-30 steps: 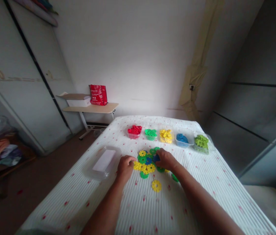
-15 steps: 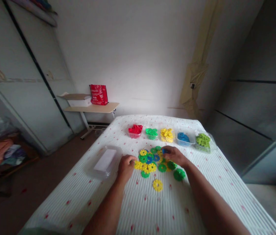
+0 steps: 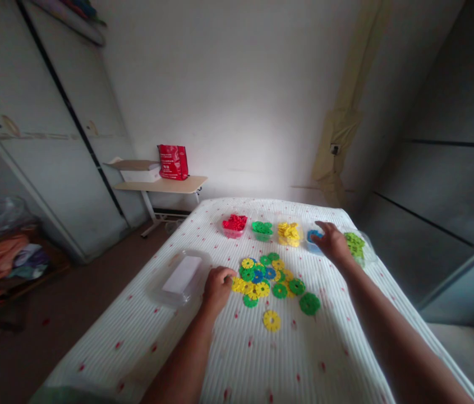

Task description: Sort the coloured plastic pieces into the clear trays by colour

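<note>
Above the clear tub of blue discs (image 3: 313,247) at the back right is my right hand (image 3: 332,242), its thumb and forefinger apart with nothing visible between them. My left hand (image 3: 219,285) rests at the left edge of a loose pile, fingers loosely bent and the fingertips apart, beside the yellow flower-shaped discs (image 3: 252,289). Green discs (image 3: 279,290) and blue discs (image 3: 269,273) lie mixed in that pile. One yellow disc (image 3: 271,320) sits apart in front, and a larger green disc (image 3: 309,303) lies at the right. The left palm is hidden.
Along the back stand clear tubs of red pieces (image 3: 235,224), green pieces (image 3: 262,229), yellow pieces (image 3: 288,233) and light green pieces (image 3: 355,245). A clear plastic container (image 3: 168,300) with a white slip is at left. Behind, a small table (image 3: 178,186) holds a red bag (image 3: 173,163).
My right hand has moved from the pile, where it held a blue piece, back and right to the blue tub; the piece no longer shows. My left hand has stayed in place.
</note>
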`<state>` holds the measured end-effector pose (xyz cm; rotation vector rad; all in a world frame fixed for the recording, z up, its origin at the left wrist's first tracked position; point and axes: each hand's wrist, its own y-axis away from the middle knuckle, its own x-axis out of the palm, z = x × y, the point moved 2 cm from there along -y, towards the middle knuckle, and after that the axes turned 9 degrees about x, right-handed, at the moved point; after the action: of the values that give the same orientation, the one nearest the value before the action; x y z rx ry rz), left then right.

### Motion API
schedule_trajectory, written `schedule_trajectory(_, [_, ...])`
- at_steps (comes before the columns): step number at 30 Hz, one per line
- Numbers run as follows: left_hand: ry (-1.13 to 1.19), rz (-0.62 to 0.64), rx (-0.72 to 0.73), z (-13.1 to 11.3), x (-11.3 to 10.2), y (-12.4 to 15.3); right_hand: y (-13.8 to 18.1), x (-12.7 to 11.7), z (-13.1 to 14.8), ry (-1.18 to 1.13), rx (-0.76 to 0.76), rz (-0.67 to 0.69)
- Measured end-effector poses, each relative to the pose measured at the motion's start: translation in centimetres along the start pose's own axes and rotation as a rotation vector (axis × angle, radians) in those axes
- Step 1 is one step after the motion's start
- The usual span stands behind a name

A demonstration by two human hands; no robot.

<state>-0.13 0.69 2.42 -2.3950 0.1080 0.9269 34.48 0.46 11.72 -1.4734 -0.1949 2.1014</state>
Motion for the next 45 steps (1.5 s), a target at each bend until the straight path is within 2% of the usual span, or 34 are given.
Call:
schedule_trajectory(2, [-0.003,-0.001,-0.001,0.0,0.0,0.0,1.7,0.8,0.1,-0.017,-0.095,0.052])
schedule_trajectory(6, [-0.023,-0.005,-0.009,-0.3,-0.1,0.0,5.9,3.1,-0.6,-0.033,-0.233,0.241])
schedule_trajectory(9, [-0.030,0.009,-0.018,-0.5,-0.1,0.0,7.4,4.4,-1.7,-0.088,-0.177,0.326])
schedule_trajectory(11, [-0.028,0.013,-0.018,-0.5,-0.2,0.0,7.4,4.8,-2.3,-0.142,-0.093,0.321])
schedule_trajectory(15, [-0.012,-0.004,-0.016,-0.3,-0.2,0.0,6.9,4.4,-2.4,-0.258,-0.040,0.345])
schedule_trajectory(19, [0.010,-0.013,-0.005,0.1,-0.1,0.0,7.5,3.0,-0.9,-0.373,-0.156,0.527])
schedule_trajectory(22, [0.022,-0.008,0.007,0.3,0.0,0.0,8.3,2.1,0.7,-0.303,-0.270,0.597])
schedule_trajectory(26, [0.024,-0.014,0.014,0.3,0.0,0.0,9.1,2.4,2.0,-0.121,-0.371,0.628])
schedule_trajectory(29, [0.025,-0.022,0.023,0.4,0.0,0.0,9.2,3.2,2.0,-0.096,-0.375,0.620])
schedule_trajectory(33, [0.033,-0.022,0.016,0.4,0.1,0.1,8.9,4.1,1.2,-0.207,-0.250,0.574])
schedule_trajectory(37, [0.039,-0.024,0.014,0.4,0.0,0.0,8.1,4.5,0.0,-0.412,-0.076,0.569])
schedule_trajectory(41, [0.037,-0.019,0.016,0.4,0.0,0.0,8.0,3.1,-0.4,-0.405,-0.078,0.533])
schedule_trajectory(45, [0.037,-0.007,-0.002,0.5,0.2,0.1,10.3,1.1,0.5,-0.187,-0.148,0.651])
